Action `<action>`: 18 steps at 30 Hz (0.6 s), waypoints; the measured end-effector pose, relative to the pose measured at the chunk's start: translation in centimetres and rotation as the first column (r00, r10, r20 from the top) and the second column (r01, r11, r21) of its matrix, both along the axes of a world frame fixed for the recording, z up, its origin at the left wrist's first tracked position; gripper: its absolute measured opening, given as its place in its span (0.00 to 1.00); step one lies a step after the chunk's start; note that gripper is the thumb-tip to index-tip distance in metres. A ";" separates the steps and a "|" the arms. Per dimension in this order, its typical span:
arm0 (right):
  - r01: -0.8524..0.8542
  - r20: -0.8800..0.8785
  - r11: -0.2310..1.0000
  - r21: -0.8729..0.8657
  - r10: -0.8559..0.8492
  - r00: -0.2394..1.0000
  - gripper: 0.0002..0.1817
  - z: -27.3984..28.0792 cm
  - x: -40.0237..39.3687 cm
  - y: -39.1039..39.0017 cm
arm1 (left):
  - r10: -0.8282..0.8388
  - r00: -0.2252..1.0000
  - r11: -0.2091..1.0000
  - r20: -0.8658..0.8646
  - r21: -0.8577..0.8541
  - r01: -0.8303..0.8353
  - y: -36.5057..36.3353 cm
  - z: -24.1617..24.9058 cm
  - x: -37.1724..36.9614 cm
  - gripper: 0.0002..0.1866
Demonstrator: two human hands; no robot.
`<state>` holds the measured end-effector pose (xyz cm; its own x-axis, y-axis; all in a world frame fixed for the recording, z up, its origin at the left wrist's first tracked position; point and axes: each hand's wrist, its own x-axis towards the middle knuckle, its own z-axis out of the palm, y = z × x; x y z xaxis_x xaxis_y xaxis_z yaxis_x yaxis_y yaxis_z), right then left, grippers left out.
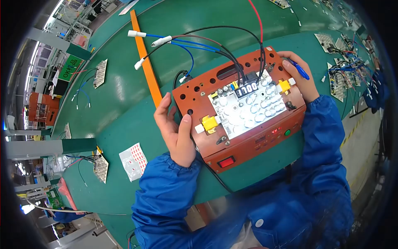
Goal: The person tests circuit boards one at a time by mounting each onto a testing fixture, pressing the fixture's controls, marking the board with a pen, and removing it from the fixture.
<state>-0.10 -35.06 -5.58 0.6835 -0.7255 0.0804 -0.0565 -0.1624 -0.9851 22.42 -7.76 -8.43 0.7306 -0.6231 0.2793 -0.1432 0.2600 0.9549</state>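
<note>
A reddish-brown test box [195,91] sits tilted on the green table in front of me, a power switch lit red [226,162] on its front. On its top lies a white circuit board [253,108] between two yellow clamps, its small display [246,89] reading 1700. My left hand [176,135] grips the box's left side, thumb at the top edge and fingers along the side. At the right side my right hand [302,79] holds the box, its fingertips over the far corner. A blue pen [299,69] is tucked against that hand.
Black and blue wires with white connectors [161,41] run from the board over an orange strip [145,62]. A sheet of red-marked labels [133,161] lies to the left. More wired boards [338,81] lie at the right, others [100,74] at the left.
</note>
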 end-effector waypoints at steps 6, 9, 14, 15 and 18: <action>-0.016 0.010 1.000 0.010 0.015 1.000 0.20 0.0 -0.2 0.0 | -0.040 0.992 0.999 -0.118 0.010 0.042 0.0 1.6 -0.8 0.31; -0.026 -0.004 0.999 0.025 0.026 1.000 0.20 0.2 -0.4 0.0 | -0.062 0.990 0.998 -0.131 0.013 0.064 0.0 2.0 -0.8 0.31; -0.022 0.005 1.000 0.004 0.022 1.000 0.20 0.1 -0.4 -0.1 | -0.067 0.990 0.997 -0.122 0.031 0.071 0.0 1.9 -0.7 0.32; -0.032 0.008 0.999 0.014 0.032 0.999 0.20 0.1 -0.4 -0.1 | -0.070 0.989 0.997 -0.132 0.035 0.076 0.0 2.0 -0.8 0.32; -0.037 -0.012 0.999 0.002 0.037 0.999 0.20 0.1 -0.5 -0.2 | -0.077 0.987 0.996 -0.140 0.035 0.083 0.1 2.1 -0.8 0.33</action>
<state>-0.60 -35.29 -5.50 0.7106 -0.7001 0.0708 -0.0623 -0.1628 -0.9847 21.65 -7.70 -6.33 0.7079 -0.6898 0.1522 0.0107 0.2259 0.9741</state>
